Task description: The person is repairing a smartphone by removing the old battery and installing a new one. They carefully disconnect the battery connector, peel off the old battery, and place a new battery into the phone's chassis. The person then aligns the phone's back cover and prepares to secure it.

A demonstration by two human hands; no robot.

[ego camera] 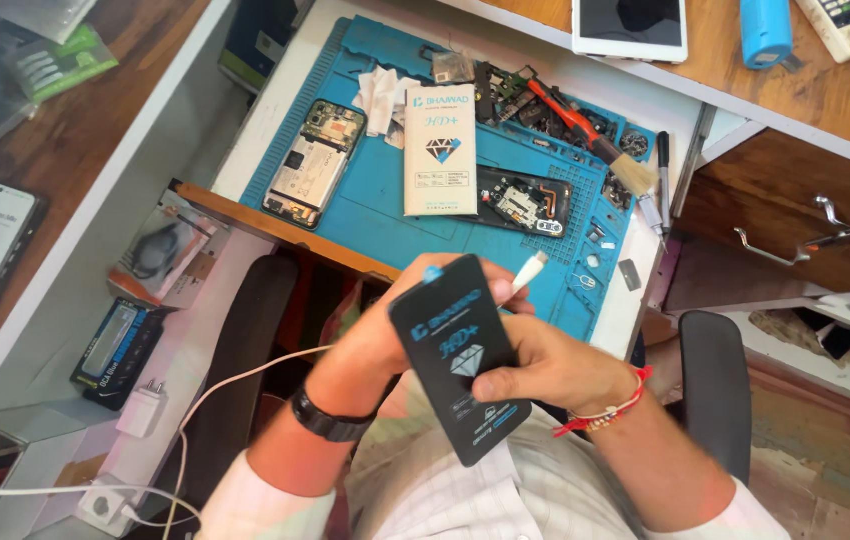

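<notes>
Hands grip a dark phone screen panel (460,370) at its edges: left hand (375,335) behind, right hand (545,365) alongside, white cable plug (530,272) poking up between fingers. Seemingly the inspection step; any next move calls for gentle edge-only handling above the blue mat (375,215).

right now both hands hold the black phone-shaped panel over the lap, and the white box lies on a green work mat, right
Not quite: the head view shows the mat is blue, not green. The rest stands: the left hand and right hand hold the black panel over the lap, and the white box lies on that mat.
</notes>
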